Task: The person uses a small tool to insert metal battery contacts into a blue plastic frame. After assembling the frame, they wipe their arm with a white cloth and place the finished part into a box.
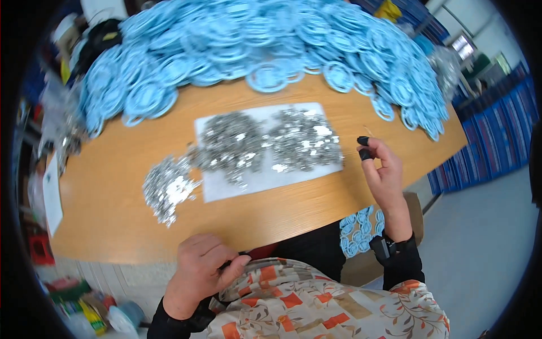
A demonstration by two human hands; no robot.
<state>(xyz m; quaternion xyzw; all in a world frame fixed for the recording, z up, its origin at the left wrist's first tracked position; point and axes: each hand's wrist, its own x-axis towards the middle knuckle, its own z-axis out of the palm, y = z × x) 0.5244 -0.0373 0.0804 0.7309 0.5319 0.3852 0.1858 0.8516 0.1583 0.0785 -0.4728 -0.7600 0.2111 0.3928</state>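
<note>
My right hand [385, 174] is raised at the right side of the table, beside the white sheet. Black covers sit on its thumb and one fingertip; these two tips are slightly apart, and nothing shows between them. At the near table edge my left hand [204, 270] is closed, its fingers curled and the thumb laid alongside. Whatever it may hold is hidden. On the white sheet [217, 193] lie two heaps of small shiny silver pieces, a left heap [231, 141] and a right heap [305, 138]. Another silver pile [169, 189] spreads on bare wood left of the sheet.
A large bank of light blue ring-shaped plastic parts [265, 34] curves along the far side of the wooden table [113, 226]. Below the near edge stands a cardboard box [415, 217] with more blue parts. Blue stacked crates [491, 130] are at the right; clear bags [56, 118] hang left.
</note>
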